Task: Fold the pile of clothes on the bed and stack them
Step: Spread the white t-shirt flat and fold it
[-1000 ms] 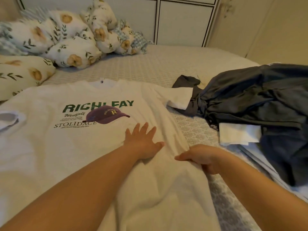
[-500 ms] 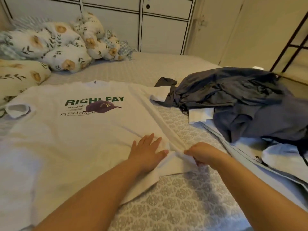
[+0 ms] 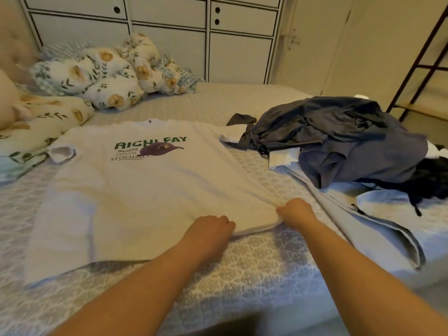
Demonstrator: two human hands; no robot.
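Head view: hands (image 3: 252,220) on T-shirt (image 3: 150,190) hem

The white T-shirt (image 3: 135,190) looks like soft matt cotton, smooth where it lies flat, with a flat printed design in green and purple. The bed (image 3: 254,270) has a cover of woven cloth with a fine raised pattern, a little rough. The dark grey clothes (image 3: 344,141) are thin, crumpled cloth with a weak sheen. The pillows (image 3: 106,76) are puffy matt fabric with printed flowers. The cabinet (image 3: 169,42) behind seems painted, smooth and matt.
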